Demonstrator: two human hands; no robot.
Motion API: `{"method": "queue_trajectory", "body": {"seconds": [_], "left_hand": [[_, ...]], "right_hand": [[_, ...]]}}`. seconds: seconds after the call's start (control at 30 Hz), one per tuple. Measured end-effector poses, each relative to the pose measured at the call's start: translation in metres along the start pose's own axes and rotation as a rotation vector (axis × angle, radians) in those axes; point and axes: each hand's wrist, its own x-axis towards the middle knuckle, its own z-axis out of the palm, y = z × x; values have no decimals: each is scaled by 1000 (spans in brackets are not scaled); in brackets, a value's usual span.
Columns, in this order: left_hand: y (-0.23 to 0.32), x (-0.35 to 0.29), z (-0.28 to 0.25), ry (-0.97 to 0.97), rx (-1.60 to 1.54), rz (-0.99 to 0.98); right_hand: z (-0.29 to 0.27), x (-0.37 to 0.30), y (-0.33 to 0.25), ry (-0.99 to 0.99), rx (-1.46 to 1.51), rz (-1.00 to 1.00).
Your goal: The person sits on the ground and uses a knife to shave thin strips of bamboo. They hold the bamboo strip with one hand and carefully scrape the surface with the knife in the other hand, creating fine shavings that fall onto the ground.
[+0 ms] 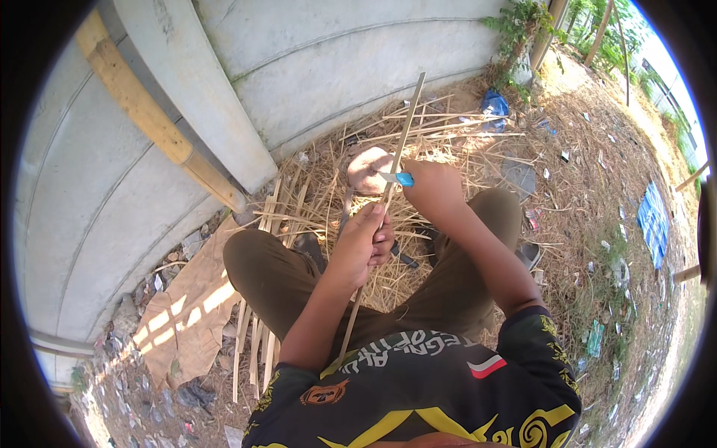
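Observation:
A long, thin bamboo strip (407,128) slants up from my lap, past my knees, toward the wall. My left hand (364,243) is closed around its middle. Just above, my right hand (435,190) grips a knife with a blue handle (405,179). Its short pale blade (389,177) lies against or right beside the strip; I cannot tell which. Behind the blade sits a rounded, brownish stone-like lump (366,170). Fine shavings (396,284) cover the ground between my legs, and a dark tool-like piece (405,259) lies partly hidden there.
Cut bamboo strips (441,131) lie scattered ahead, and more strips (254,351) lie by my left leg. A flattened cardboard sheet (179,321) is at the left. A bamboo pole (142,112) leans along the grey concrete wall (336,60). Blue plastic (494,104) and litter dot the right side.

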Motion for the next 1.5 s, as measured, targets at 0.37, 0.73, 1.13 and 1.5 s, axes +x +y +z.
{"method": "queue_trajectory", "body": {"seconds": [0.37,0.73,1.13,1.5], "left_hand": [[-14,-18,22,-63,84,-68],[10,-18,15,-36,15,-21],[-7,-36,38,-143,213,5],[-1,-24,27,15,224,128]], "right_hand": [[-37,95,56,249,-260,581],[-14,-9,-11,151,-51,-86],[-79,103,68,476,-245,507],[-21,6,-1,356,-143,-169]]}}
